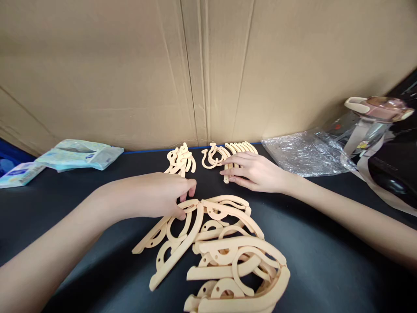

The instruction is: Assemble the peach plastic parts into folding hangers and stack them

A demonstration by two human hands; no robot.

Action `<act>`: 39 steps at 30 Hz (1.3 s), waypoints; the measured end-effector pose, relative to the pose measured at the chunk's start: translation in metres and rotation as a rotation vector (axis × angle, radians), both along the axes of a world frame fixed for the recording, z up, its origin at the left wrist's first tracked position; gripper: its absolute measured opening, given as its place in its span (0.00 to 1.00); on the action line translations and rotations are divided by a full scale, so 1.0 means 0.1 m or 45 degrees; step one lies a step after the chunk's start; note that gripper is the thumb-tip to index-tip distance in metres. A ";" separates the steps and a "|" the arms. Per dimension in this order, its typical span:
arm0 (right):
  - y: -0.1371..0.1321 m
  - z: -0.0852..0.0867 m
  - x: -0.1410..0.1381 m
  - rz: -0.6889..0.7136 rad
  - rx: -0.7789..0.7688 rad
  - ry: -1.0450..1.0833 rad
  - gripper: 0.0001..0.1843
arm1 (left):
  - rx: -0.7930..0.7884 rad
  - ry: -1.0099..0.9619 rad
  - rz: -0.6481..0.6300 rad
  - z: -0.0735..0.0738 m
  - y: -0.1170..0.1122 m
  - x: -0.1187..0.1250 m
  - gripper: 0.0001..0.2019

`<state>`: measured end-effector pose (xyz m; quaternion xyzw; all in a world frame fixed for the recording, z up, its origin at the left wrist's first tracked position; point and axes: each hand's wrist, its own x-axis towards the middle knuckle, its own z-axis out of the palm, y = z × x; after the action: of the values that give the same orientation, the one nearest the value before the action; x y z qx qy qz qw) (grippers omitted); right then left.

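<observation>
My left hand [163, 193] reaches over the far end of a pile of beige plastic folding hangers. Its fingers are bent and apart from the thumb, which is at the top of one folding hanger [197, 221]. To the right and farther back, my right hand [254, 171] has its fingertips and thumb around a beige hanger arm [226, 177], the leftmost of a row of hanger arms [241, 148]. The hand covers much of that row. Several loose hanger hooks [213, 156] lie just left of those fingers. Nearest me, more folding hangers [241, 278] overlap in a heap.
A small pile of beige hanger parts [180, 158] lies at the back of the black table [312, 261]. At the left are tissue packs [78, 154]. Clear plastic wrap [302, 152] and a strapped drinking bottle [374, 117] are at the right. A cardboard wall [130, 78] stands behind.
</observation>
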<state>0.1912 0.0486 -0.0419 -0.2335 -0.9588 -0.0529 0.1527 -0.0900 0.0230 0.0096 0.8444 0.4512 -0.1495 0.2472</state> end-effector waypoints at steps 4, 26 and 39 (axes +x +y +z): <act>0.02 -0.07 -0.01 0.029 0.067 -0.010 0.17 | 0.007 0.032 -0.016 0.00 0.00 0.00 0.11; -0.44 0.29 -0.43 -0.182 -1.343 0.858 0.18 | -0.403 -0.699 0.376 0.25 0.02 0.27 0.13; -0.21 0.69 -0.19 -0.260 -1.298 1.182 0.10 | -0.287 -1.097 0.644 0.41 -0.04 0.23 0.09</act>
<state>0.1720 0.0277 0.0269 -0.3634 -0.6729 0.4949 0.4125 -0.0668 0.0191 0.0504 0.6619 0.4795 0.2289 0.5287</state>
